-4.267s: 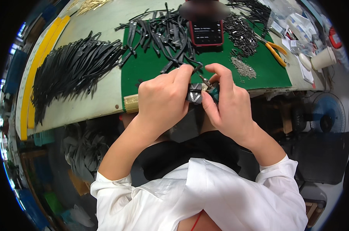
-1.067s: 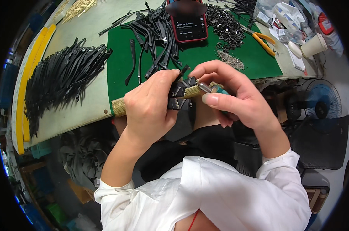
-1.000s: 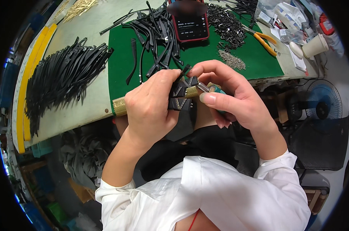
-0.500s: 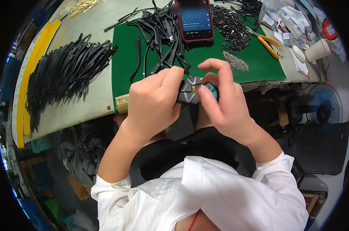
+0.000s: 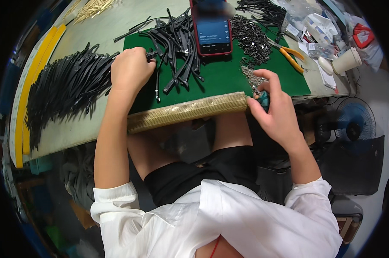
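My left hand [image 5: 132,69] is closed over the left edge of the green mat [image 5: 220,77], and a black eyeglass temple [image 5: 152,54] sticks out at its fingertips. Most of that piece is hidden by the hand. My right hand [image 5: 277,114] holds a screwdriver with a teal handle [image 5: 263,101] at the mat's front edge. Its metal tip reaches toward a small heap of tiny grey screws [image 5: 251,77]. Between the hands, loose black temples [image 5: 183,51] lie scattered on the mat. A dense row of temples [image 5: 67,84] spreads left of my left hand.
A red-cased phone [image 5: 212,32] stands at the back of the mat. Small black parts [image 5: 251,41] are heaped right of it, beside orange-handled pliers [image 5: 291,60]. A gold mesh-covered edge strip [image 5: 188,112] runs along the front. A white cup [image 5: 348,61] and plastic bags sit far right.
My left hand has moved left, away from the dark grooved block that was between both hands; that block is no longer visible. My right hand has shifted right and lower, still with the screwdriver.
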Available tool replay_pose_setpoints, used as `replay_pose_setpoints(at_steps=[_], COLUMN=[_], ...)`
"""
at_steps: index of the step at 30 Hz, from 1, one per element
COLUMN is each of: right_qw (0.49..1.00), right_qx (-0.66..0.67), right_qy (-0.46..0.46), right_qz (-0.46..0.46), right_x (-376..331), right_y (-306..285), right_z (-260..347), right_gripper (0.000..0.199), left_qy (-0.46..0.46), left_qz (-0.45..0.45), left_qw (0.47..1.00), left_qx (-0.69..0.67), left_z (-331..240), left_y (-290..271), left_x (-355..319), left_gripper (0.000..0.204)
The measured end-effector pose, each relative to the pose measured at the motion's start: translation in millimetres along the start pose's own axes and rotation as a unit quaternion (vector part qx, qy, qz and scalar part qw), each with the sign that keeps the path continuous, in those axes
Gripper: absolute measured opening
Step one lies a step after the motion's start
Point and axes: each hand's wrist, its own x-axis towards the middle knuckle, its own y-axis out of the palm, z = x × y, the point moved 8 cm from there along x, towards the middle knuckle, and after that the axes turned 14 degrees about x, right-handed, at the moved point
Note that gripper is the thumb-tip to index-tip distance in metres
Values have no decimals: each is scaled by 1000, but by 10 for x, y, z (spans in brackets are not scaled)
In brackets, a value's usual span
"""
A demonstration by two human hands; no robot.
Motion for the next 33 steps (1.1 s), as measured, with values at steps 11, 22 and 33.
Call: replay_pose_setpoints(at_steps=[11,22,33], right_qw=[975,965,962], right_qx=[-118,-144,-152], right_qy=[3,-2,-10], right_qz=[189,221,226], right_x=[42,164,230], right_y=[-311,-154,-87], right_z=[-378,-351,-323], right_gripper=[29,30,27], left_qy=[28,66,62], left_qz=[30,24,-1], left_qw=[853,813,828], left_qx=[-520,-578,-557], left_z=[-126,-439,-393], left_y=[-442,-507,-563], left_x=[-464,-794,-782], left_gripper=[18,12,15])
